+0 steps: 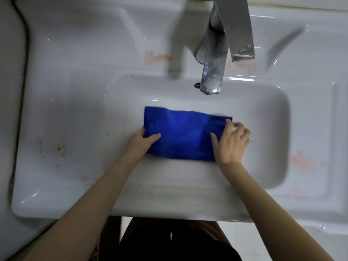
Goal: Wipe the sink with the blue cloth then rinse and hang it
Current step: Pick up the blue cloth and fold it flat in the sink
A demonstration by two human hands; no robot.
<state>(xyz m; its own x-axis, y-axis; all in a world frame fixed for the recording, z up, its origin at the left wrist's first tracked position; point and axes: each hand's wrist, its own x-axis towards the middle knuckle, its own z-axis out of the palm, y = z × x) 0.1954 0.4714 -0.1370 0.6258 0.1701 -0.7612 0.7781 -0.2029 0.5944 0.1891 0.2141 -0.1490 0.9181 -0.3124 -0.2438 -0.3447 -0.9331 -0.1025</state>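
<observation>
The blue cloth [183,134] is lying folded into a flat rectangle inside the basin of the sink [263,113], toward its near wall and roughly centred between the left and right walls, with the faucet [213,72] spout hanging over the far edge behind it. The left hand [140,143] is gripping the cloth's left end — thumb on top, the other fingers tucked out of sight beneath or behind the fabric. The right hand [232,142] is pressing on the right end, thumb lying across the top and fingers curled over the far right corner, seemingly pinching it (the fingertips are blurred, so how tight that pinch is cannot be told).

No water is running from the spout. Judging by this, the wiping is only getting under way: reddish stains are showing on the sink's deck at the left edge, at the right edge and around the faucet base, plus dark specks near the basin's far left corner.

What could go wrong from here — the fold may be coming undone if both hands are pulling in opposite directions, leaving a loose flap that smears rather than scrubs. Keeping the cloth in the basin alone would miss the stains on the deck. A dry cloth may also be dragging over dried marks without lifting them.
</observation>
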